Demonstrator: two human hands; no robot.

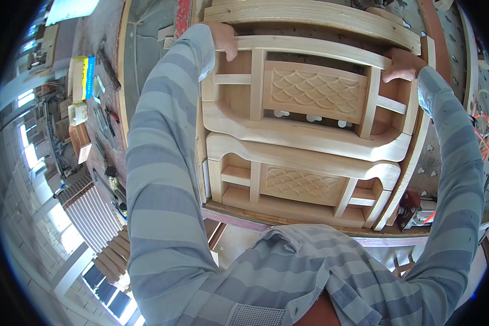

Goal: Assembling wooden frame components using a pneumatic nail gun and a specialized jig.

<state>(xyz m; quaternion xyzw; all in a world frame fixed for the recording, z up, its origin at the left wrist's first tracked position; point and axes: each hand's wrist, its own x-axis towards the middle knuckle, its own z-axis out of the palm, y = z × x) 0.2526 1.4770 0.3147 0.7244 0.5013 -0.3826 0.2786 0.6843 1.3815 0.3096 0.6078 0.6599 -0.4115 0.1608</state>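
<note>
Two pale wooden frames lie one behind the other, each with a scale-carved centre panel, short cross slats and one curved rail. At the upper left corner of the far frame [304,133], my left hand [223,41] is closed over the wood, with its thumb on the near side. My right hand [403,65] grips the same frame's upper right corner, and its far fingers are partly hidden. The near frame [304,155] has its curved rail close to the far frame's, and neither hand touches it.
Long wooden boards [315,19] lie beyond the far frame. A wooden strip [405,179] runs along the right side, near a red and metal clamp-like device [413,209]. On the left, a bench [106,32] carries hand tools and a yellow-blue box [85,79]. Orange hoses [484,136] hang far right.
</note>
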